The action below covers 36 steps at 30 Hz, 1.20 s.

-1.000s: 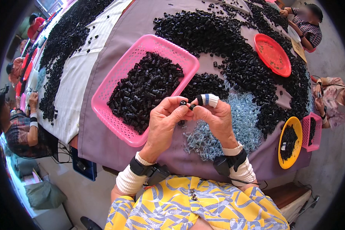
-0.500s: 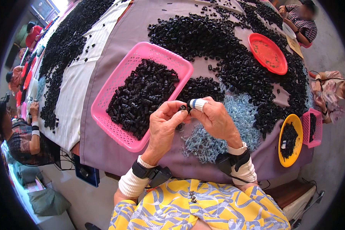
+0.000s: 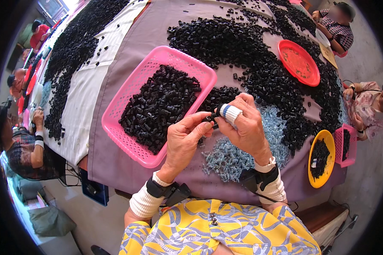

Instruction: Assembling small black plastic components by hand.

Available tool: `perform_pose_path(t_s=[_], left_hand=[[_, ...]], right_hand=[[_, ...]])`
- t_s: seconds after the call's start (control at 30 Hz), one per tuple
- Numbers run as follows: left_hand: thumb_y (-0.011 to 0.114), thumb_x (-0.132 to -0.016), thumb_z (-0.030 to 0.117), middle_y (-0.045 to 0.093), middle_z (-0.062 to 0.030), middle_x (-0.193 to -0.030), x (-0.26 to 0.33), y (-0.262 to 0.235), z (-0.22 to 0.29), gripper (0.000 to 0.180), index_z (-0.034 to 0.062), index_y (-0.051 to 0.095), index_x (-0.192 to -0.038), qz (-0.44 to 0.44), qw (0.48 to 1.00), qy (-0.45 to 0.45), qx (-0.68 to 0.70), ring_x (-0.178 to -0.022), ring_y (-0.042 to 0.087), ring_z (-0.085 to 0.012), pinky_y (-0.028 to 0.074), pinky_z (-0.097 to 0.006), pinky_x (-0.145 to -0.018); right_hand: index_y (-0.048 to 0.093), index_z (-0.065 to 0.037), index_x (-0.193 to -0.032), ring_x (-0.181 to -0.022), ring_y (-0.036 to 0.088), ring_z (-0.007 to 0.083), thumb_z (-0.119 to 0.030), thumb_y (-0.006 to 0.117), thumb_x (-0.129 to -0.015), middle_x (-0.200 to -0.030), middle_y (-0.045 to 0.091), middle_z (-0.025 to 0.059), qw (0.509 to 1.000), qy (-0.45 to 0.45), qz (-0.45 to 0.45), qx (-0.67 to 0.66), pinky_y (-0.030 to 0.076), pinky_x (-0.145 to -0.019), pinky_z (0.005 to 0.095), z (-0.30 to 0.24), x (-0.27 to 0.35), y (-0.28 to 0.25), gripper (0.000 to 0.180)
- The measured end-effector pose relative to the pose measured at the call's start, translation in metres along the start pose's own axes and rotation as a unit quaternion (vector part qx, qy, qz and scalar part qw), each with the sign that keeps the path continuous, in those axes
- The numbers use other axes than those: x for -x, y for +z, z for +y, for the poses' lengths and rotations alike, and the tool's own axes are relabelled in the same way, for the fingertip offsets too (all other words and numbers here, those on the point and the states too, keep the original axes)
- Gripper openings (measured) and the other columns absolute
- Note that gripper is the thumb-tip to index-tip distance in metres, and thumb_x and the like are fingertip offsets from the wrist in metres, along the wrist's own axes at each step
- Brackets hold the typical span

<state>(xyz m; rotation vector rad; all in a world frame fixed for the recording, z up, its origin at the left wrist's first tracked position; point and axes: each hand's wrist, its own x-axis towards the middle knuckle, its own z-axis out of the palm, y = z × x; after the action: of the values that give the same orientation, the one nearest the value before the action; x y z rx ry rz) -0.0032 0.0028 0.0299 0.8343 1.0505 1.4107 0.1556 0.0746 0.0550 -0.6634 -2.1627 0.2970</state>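
Note:
Just right of a pink basket (image 3: 109,111) heaped with small black plastic parts (image 3: 157,106), my two hands meet. Thumb and fingers of my left hand (image 3: 184,138) are closed on a small black plastic part (image 3: 209,120). My right hand (image 3: 247,127), with a white knitted finger cover (image 3: 231,113) striped in blue, is closed on the same part's other end; whether it is one piece or two joined, I cannot tell. Beneath and beside my right hand spreads a pile of small clear-bluish springs (image 3: 230,159).
Heaps of black parts (image 3: 208,40) cover much of the mauve cloth. A red tray (image 3: 298,63) lies at the far right. Nearer are a yellow tray (image 3: 332,159) and a small pink basket (image 3: 349,144) holding black parts. Other people sit along both sides.
My right hand has turned and lifted its fingers slightly upward and to the right, its wrist rotating around the part. My left hand stays nearly in place, still pinching.

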Motion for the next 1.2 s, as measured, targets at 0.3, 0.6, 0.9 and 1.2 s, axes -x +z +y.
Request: perform_pose_path(t_s=[0.3, 0.6, 0.9, 1.2], left_hand=[[0.063, -0.089, 0.004, 0.069, -0.0052, -0.089, 0.000, -0.001, 0.001, 0.026, -0.0022, 0.063, -0.114, 0.007, 0.999, 0.004, -0.035, -0.077, 0.062, -0.0065, 0.051, -0.020, -0.070], [0.063, -0.086, -0.001, 0.067, -0.0028, -0.085, 0.002, -0.002, 0.001, 0.025, -0.0013, 0.066, -0.110, 0.024, 0.996, 0.018, -0.087, -0.074, 0.060, -0.0059, 0.050, -0.020, -0.068], [0.064, -0.084, -0.002, 0.065, -0.0024, -0.084, 0.001, -0.011, -0.002, 0.025, -0.0024, 0.066, -0.109, 0.038, 0.989, 0.054, -0.130, -0.073, 0.059, -0.0069, 0.048, -0.020, -0.067], [0.065, -0.085, -0.001, 0.068, -0.0043, -0.091, 0.003, -0.017, -0.004, 0.024, -0.0011, 0.066, -0.109, 0.032, 0.994, 0.011, -0.104, -0.075, 0.062, -0.0079, 0.050, -0.020, -0.069]], right_hand=[[0.063, -0.003, -0.079, -0.073, 0.058, 0.0243, -0.010, 0.072, -0.071, -0.079, 0.061, 0.0072, 0.998, -0.019, -0.022, 0.052, 0.040, -0.083, 0.0425, -0.002, 0.002, 0.003, 0.015], [0.061, -0.003, -0.080, -0.074, 0.056, 0.0247, -0.007, 0.069, -0.071, -0.077, 0.059, 0.0076, 0.996, -0.031, -0.061, 0.052, 0.040, -0.083, 0.0418, -0.005, 0.003, 0.007, 0.012], [0.060, -0.002, -0.076, -0.080, 0.055, 0.0249, -0.010, 0.065, -0.075, -0.080, 0.058, 0.0095, 0.989, -0.023, -0.101, 0.109, 0.039, -0.082, 0.0396, -0.012, 0.000, 0.012, 0.009], [0.060, 0.000, -0.074, -0.081, 0.055, 0.0256, -0.010, 0.062, -0.076, -0.079, 0.057, 0.0110, 0.987, -0.022, -0.117, 0.105, 0.041, -0.081, 0.0387, -0.013, 0.000, 0.018, 0.010]])
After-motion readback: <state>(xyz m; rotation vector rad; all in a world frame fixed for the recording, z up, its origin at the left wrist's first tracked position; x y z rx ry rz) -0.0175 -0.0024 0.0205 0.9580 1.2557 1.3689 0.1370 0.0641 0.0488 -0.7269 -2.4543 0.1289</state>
